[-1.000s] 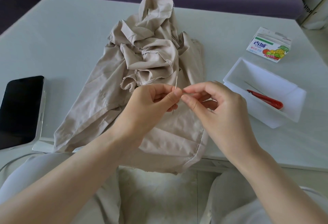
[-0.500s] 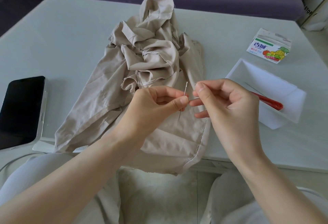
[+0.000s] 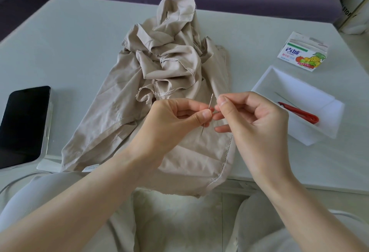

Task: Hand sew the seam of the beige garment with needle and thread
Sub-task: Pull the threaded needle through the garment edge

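Needle point(image 3: 211, 100): slightly tilted, pinched in left hand point(image 3: 175, 119) above garment point(image 3: 175, 65) crumpled mid-desk point(image 3: 79, 41). Right hand point(image 3: 255, 119): fingers curled beside needle's top, contents indiscernible. Barely changed from half a second ago.

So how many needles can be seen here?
2. One needle is pinched in the left hand over the beige garment; a second needle lies in the white tray beside the red tool. Others may be hidden under fabric.

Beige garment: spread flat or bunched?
Mostly bunched. The beige fabric garment is heaped in folds at its far end; its near end lies flatter.
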`<action>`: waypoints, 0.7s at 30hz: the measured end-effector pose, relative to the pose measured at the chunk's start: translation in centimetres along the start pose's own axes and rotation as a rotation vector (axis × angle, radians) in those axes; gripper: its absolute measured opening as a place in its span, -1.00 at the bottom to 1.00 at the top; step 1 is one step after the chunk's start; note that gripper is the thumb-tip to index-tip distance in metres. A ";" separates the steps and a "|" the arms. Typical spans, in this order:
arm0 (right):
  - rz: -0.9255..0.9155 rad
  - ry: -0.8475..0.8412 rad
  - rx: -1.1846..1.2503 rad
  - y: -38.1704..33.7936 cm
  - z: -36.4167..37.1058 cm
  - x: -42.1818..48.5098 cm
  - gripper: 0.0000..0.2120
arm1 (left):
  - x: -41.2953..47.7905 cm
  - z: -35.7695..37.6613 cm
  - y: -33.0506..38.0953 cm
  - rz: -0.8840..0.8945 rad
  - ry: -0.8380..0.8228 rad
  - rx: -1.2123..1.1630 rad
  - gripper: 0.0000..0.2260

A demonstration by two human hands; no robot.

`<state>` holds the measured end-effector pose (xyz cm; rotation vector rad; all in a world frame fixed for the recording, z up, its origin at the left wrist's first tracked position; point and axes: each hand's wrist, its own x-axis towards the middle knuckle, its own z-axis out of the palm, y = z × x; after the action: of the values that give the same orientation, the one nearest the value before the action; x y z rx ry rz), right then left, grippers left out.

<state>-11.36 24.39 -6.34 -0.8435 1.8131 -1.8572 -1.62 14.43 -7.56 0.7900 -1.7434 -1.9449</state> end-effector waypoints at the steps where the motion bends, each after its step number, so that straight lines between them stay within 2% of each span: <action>1: 0.000 0.001 0.002 0.0 0.0 0.0 -0.89 | 0.0 0.0 0.0 0.000 -0.001 -0.001 -0.85; 12: -0.005 0.020 0.025 0.1 0.2 -0.2 -0.90 | 0.0 -0.1 -0.1 -0.018 0.005 -0.015 -0.82; 21: -0.024 0.033 0.027 0.2 0.3 -0.2 -0.89 | 0.1 0.0 -0.1 0.037 0.025 0.002 -0.82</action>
<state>-11.07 24.28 -6.60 -0.8333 1.8011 -1.9169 -1.67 14.40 -7.63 0.7743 -1.7336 -1.9015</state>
